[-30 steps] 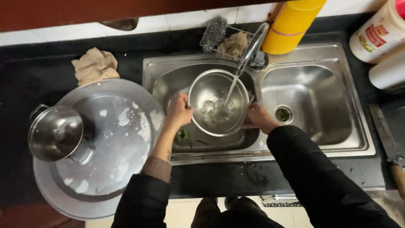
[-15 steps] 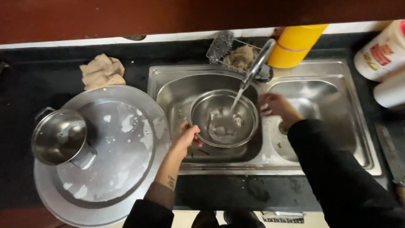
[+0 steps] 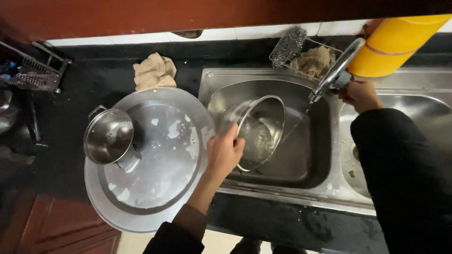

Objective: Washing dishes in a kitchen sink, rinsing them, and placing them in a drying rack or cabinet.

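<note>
Left hand (image 3: 225, 154) tilts steel bowl (image 3: 260, 131)

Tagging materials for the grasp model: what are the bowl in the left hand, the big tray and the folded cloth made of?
Bowl: looks like stainless steel, thin-walled with mirror-like reflections, wet.
Big round tray: likely steel or aluminium, with a duller grey sheen and soap suds on it.
Cloth: soft woven fabric, beige and matte, crumpled into folds.

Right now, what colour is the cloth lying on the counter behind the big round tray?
Beige, a crumpled cloth on the black counter; head view.
</note>
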